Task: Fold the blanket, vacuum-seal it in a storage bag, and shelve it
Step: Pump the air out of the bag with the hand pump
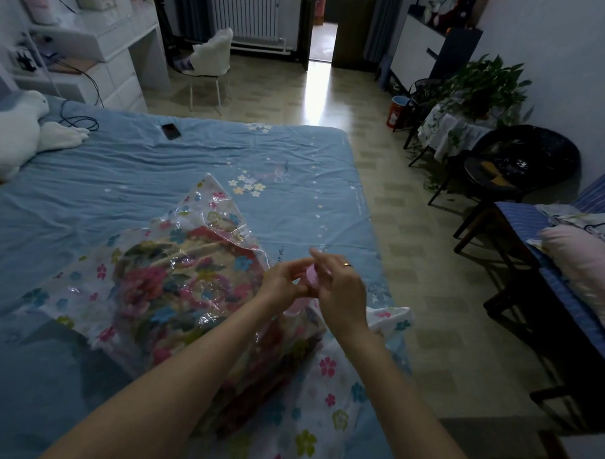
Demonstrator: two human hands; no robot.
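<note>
My floral blanket (161,293) already lies folded inside the flowered storage bag (323,384) on the bed (159,162), and my left hand (285,283) and right hand (340,292) both pinch its pink valve cap (311,277), so air extraction and shelving remain.

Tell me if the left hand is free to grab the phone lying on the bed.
Probably not: the left hand grips the pink cap with the right hand, and the phone lies far across the bed.

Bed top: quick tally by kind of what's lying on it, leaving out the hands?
Storage bag with blanket inside: 1
Phone: 1
White plush toy: 1
Dark cable: 1
Total: 4
</note>
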